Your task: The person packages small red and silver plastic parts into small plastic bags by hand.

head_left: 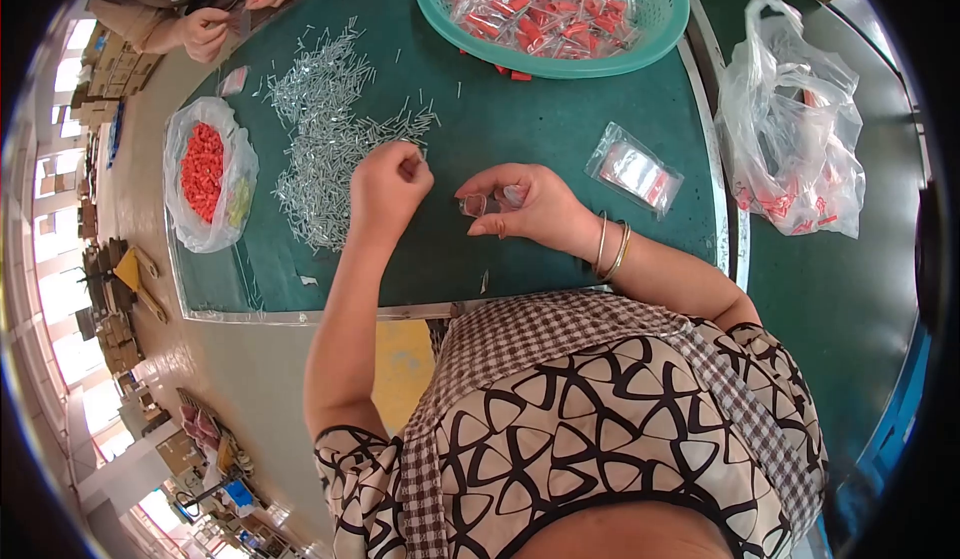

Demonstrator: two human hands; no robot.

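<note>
Pinched between the fingertips of the left hand [388,184] is what looks like a single thin metal pin, too small to be made out for certain, while the right hand [528,204] is closed around a small clear tube [478,204], held low over the green tabletop [560,119]. The tube's long axis is laid roughly sideways, its open end turned toward the left hand, and only a short gap is left between the two grips. Just behind the left hand, a wide scatter of metal pins [325,124] is spread, nearer to that hand than to the right. A small sealed packet [634,169] is seen beside the right wrist. Farther out, a bag of red caps [205,171], a teal basket [650,44] of filled packets and a large plastic bag [790,129] are ranged. Another person's hands [215,31] are at work at the far edge.
</note>
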